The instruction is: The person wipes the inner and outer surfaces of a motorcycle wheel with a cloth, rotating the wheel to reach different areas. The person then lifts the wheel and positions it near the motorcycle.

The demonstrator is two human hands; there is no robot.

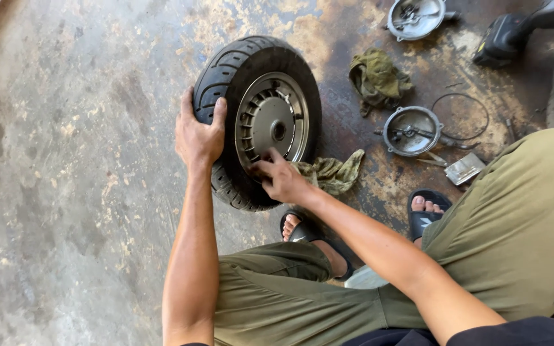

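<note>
A small black scooter tyre (226, 77) on a silver finned wheel hub (272, 120) stands upright on the stained concrete floor. My left hand (198, 133) grips the tread on the tyre's left side and steadies it. My right hand (281, 178) rests its fingers on the lower rim of the hub where metal meets rubber. I cannot tell whether those fingers pinch anything. I squat in olive trousers and black sandals just behind the wheel.
A crumpled green rag (333, 172) lies under the wheel's right side, another rag (377, 78) farther back. Two round metal brake plates (411, 131) (416, 17), a thin wire ring (461, 116), a small metal piece (464, 168) and a black tool (514, 32) lie at right.
</note>
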